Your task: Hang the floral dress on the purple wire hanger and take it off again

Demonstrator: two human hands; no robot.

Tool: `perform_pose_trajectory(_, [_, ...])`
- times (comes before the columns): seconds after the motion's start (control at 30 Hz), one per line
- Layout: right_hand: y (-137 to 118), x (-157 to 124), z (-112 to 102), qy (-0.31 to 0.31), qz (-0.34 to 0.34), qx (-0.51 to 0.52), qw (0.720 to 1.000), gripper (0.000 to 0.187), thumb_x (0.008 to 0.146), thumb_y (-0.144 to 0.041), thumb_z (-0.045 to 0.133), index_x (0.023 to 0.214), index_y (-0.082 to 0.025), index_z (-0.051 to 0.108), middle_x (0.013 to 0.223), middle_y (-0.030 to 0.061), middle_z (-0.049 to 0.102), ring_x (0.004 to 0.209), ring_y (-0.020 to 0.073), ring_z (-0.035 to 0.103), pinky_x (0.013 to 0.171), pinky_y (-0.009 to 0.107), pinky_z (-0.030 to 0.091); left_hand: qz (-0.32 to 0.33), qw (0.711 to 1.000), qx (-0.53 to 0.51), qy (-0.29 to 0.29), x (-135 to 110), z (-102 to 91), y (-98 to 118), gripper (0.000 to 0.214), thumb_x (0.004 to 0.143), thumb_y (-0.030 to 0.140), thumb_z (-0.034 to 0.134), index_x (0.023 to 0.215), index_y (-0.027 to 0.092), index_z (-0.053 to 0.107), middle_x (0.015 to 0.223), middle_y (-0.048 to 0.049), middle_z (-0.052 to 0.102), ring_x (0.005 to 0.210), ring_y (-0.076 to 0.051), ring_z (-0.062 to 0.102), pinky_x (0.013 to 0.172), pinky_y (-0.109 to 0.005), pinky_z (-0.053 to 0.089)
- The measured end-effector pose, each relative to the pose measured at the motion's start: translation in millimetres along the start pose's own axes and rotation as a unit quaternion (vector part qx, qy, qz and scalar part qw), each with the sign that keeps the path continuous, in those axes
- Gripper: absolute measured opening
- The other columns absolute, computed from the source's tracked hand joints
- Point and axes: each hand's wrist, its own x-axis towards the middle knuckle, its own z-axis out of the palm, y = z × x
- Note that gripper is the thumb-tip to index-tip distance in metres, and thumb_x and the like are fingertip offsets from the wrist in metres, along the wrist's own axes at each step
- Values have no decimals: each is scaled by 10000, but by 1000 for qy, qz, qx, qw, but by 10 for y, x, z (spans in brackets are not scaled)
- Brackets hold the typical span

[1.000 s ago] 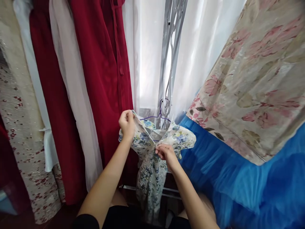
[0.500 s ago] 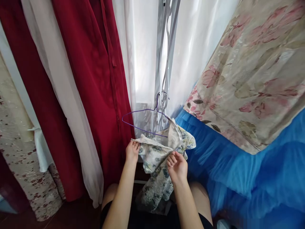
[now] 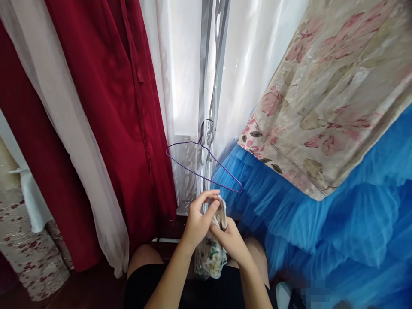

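A floral-printed garment [image 3: 210,256] is bunched up low in front of me, off the hanger, its upper edge gathered between my hands. My left hand [image 3: 199,219] pinches its pale edge from the left, thumb and fingers closed on the cloth. From the right, my right hand [image 3: 230,238] grips the same garment just below. Right above my hands, a thin purple wire hanger [image 3: 206,177] hangs bare by its hook from a metal stand [image 3: 209,133]. How much cloth lies inside my palms is hidden.
Long dark red garments [image 3: 109,128] and a pale sheer one [image 3: 74,124] hang at the left. A beige floral garment [image 3: 341,98] hangs at the right over blue tulle [image 3: 305,227]. White curtains [image 3: 251,51] stand behind the metal stand.
The floral garment has come off the purple hanger and moved down towards me. My hands have drawn together, bunching the cloth. The view has shifted slightly to the right.
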Motion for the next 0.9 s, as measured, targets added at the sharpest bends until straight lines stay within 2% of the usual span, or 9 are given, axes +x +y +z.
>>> perform_pose_trajectory(0.07, [-109, -67, -82, -4, 31, 37, 999, 267, 865, -368, 713, 1043, -178, 655, 941, 43, 697, 910, 239, 649, 851, 367, 535, -30, 997, -15, -63, -40, -89, -73, 537, 951, 430, 645, 1440, 243, 526, 1295, -116, 635, 1231, -261, 577, 1072, -374, 418])
perform_pose_trajectory(0.13, [-236, -111, -231, -34, 36, 43, 998, 314, 823, -343, 758, 1072, -192, 640, 971, 34, 690, 905, 217, 637, 836, 338, 533, -88, 978, -38, -186, -127, -179, -174, 561, 970, 508, 582, 1454, 231, 517, 1304, -117, 636, 1227, -271, 579, 1073, -390, 424])
perform_pose_trajectory(0.23, [-496, -103, -570, -123, 29, -19, 992, 224, 776, -311, 793, 872, -181, 638, 786, -8, 631, 724, 157, 580, 684, 269, 508, -171, 925, 14, -340, -319, -288, -313, 471, 939, 558, 593, 1164, 165, 724, 1045, -80, 723, 994, -258, 649, 907, -347, 499])
perform_pose_trajectory(0.3, [-701, -36, -851, -162, 36, -76, 983, 224, 751, -296, 815, 783, -170, 633, 703, -23, 596, 628, 127, 529, 583, 236, 463, -185, 908, 109, -360, -429, -373, -372, 413, 868, 531, 689, 978, 141, 767, 871, -43, 716, 839, -227, 636, 790, -300, 496])
perform_pose_trajectory(0.43, [-1063, 296, -1391, -120, 48, -151, 980, 265, 698, -306, 871, 829, -133, 719, 744, 17, 684, 621, 150, 585, 567, 246, 477, -171, 926, 206, -266, -447, -633, -362, 387, 870, 500, 672, 935, 129, 760, 794, -18, 683, 748, -187, 586, 698, -256, 461])
perform_pose_trajectory(0.53, [-1197, 725, -1586, -43, 0, -166, 985, 299, 606, -304, 920, 744, -141, 710, 695, 10, 687, 614, 170, 611, 568, 255, 490, -123, 947, 228, -189, -304, -829, -231, 370, 892, 494, 649, 924, 136, 738, 780, -9, 650, 727, -163, 552, 670, -240, 430])
perform_pose_trajectory(0.63, [-1183, 1229, -1475, -40, -8, -108, 993, 308, 635, -351, 899, 809, -162, 729, 735, 15, 720, 684, 201, 667, 634, 275, 535, -71, 960, 240, -123, -136, -967, -47, 357, 898, 487, 651, 816, 141, 683, 695, 16, 563, 653, -124, 480, 611, -224, 375])
perform_pose_trajectory(0.73, [-1084, 1649, -1159, -76, 43, -20, 996, 328, 687, -397, 873, 894, -181, 738, 812, 38, 761, 796, 223, 708, 740, 296, 570, -37, 968, 240, -61, -15, -1096, 119, 370, 893, 492, 656, 761, 147, 632, 665, 27, 501, 623, -111, 440, 574, -217, 352])
perform_pose_trajectory(0.9, [-973, 1891, -823, -109, 86, 27, 990, 340, 666, -379, 885, 900, -180, 737, 843, 59, 775, 798, 221, 705, 769, 315, 565, -47, 957, 286, -29, 118, -1487, 223, 380, 910, 535, 624, 816, 168, 655, 720, 12, 556, 669, -141, 499, 606, -231, 398])
